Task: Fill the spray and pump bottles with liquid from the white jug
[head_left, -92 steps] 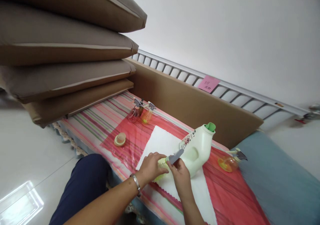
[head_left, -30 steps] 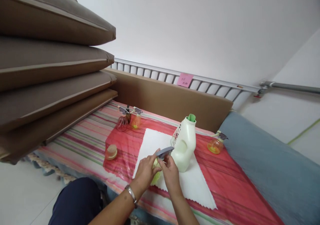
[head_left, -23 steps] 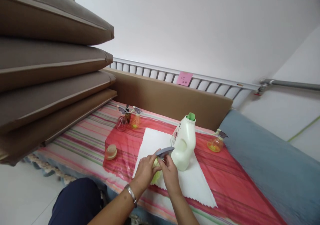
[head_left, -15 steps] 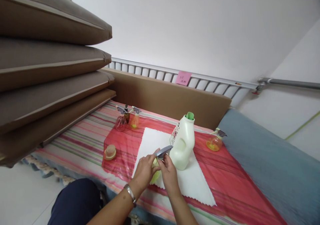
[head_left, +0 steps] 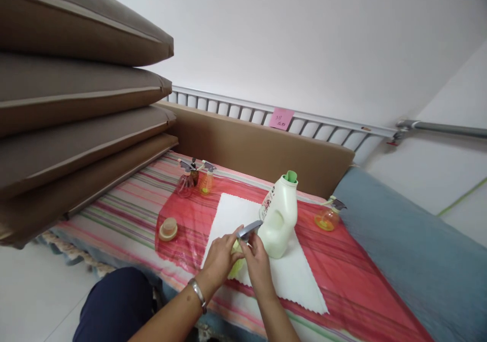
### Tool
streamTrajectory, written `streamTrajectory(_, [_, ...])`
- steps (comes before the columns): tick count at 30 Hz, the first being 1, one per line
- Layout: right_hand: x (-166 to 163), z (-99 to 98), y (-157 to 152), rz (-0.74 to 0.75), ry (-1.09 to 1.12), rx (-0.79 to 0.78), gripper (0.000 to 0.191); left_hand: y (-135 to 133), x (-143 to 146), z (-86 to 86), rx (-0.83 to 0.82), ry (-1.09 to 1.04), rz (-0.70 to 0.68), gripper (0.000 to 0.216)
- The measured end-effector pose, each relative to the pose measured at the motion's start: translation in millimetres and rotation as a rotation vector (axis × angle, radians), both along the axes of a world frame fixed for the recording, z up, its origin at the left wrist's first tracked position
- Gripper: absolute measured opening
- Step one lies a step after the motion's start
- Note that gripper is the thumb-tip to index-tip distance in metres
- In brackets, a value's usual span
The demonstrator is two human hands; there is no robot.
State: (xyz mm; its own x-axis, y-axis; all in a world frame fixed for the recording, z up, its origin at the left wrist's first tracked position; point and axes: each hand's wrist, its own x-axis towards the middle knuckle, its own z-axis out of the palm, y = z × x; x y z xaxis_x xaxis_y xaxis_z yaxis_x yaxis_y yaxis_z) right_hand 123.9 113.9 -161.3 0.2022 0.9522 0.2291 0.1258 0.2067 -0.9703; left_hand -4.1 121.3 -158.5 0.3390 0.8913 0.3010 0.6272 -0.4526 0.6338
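A yellow-green spray bottle (head_left: 236, 268) with a grey trigger sprayer (head_left: 249, 229) stands low over a white cloth. My left hand (head_left: 219, 257) is closed around its upper part, largely covering the body. The fingers of my right hand (head_left: 257, 264) pinch the sprayer just below its head, close to my left fingertips. Right behind my hands, a pale green jug (head_left: 280, 219) rests upright on the white cloth (head_left: 306, 286), a green piece sticking up in its mouth.
Clear pink (head_left: 185, 185) and yellow (head_left: 206, 182) spray bottles stand at the back left beside a dark bottle (head_left: 195, 175). At right sits another spray bottle (head_left: 327, 219) with yellow liquid. A round cap (head_left: 168, 229) lies left on the red sheet (head_left: 190, 235). Stacked cushions (head_left: 83, 83) rise at left.
The view has shifted very slightly. Both hands keep their hold on the spray bottle and sprayer, with no clear movement between them.
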Motion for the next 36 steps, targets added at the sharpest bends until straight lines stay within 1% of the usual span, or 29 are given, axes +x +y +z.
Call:
streamTrajectory(2, [-1, -0.5, 0, 0.018, 0.008, -0.001, 0.039, 0, 0, -0.9, -0.005, -0.002, -0.005, 0.058])
streamTrajectory(5, [-2, -1.1, 0, 0.003, 0.012, -0.005, 0.036, -1, -1, -1.5, -0.010, -0.009, -0.007, 0.057])
streamTrajectory(8, [-3, 0.1, -2, 0.002, 0.016, -0.001, 0.041, -1, -2, -1.8, -0.011, -0.014, -0.009, 0.056])
streamTrajectory(11, [-4, 1.8, -4, -0.002, 0.009, -0.001, 0.039, 0, -2, -3.6, -0.020, -0.024, -0.002, 0.064])
streamTrajectory(13, [-4, 1.4, -5, -0.041, 0.000, -0.010, 0.036, 0, -1, -4.8, -0.041, -0.031, 0.018, 0.073])
streamTrajectory(15, [-4, -0.2, -4, -0.069, -0.003, -0.014, 0.037, 0, -1, -5.3, -0.062, -0.036, 0.036, 0.076])
streamTrajectory(18, [-4, -2.9, -4, -0.061, 0.007, -0.012, 0.044, 1, -1, -5.4, -0.086, -0.029, 0.045, 0.074])
streamTrajectory(23, [-6, -4.4, -3, -0.098, 0.007, -0.035, 0.038, 3, -1, -8.8, -0.101, -0.027, 0.044, 0.078])
streamTrajectory(28, [-10, -6.7, -4, -0.109, 0.006, -0.036, 0.046, 2, -1, -10.0, -0.084, -0.024, 0.043, 0.076])
streamTrajectory(32, [-12, -5.5, -5, -0.141, -0.006, -0.042, 0.040, 0, -2, -6.8, -0.096, -0.024, 0.061, 0.075])
streamTrajectory(36, [-15, 0.8, -8, -0.132, -0.024, -0.023, 0.040, 0, -3, -3.8, -0.086, -0.034, 0.048, 0.074])
